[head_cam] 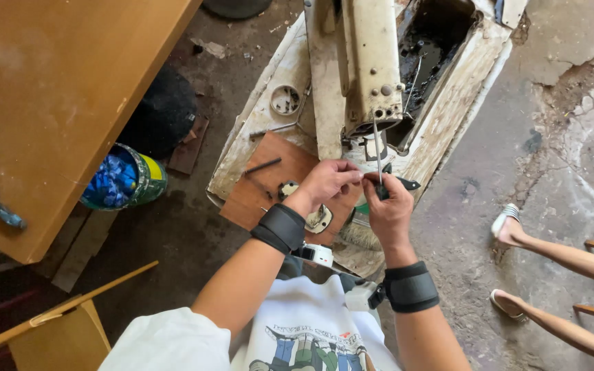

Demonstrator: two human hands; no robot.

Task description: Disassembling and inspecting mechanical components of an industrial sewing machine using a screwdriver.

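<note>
Screwdriver [378,165] upright in R hand [389,209] fist, L hand [328,180] fingers pinching its shaft, under machine head [369,62].

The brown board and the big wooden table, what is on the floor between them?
In the head view, a green and yellow tin full of blue bits lies on its side between the brown board and the wooden table.

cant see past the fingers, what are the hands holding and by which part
The right hand grips a screwdriver by its dark handle, shaft pointing up at the sewing machine head. The left hand pinches near the handle top; what it holds cannot be told.
</note>
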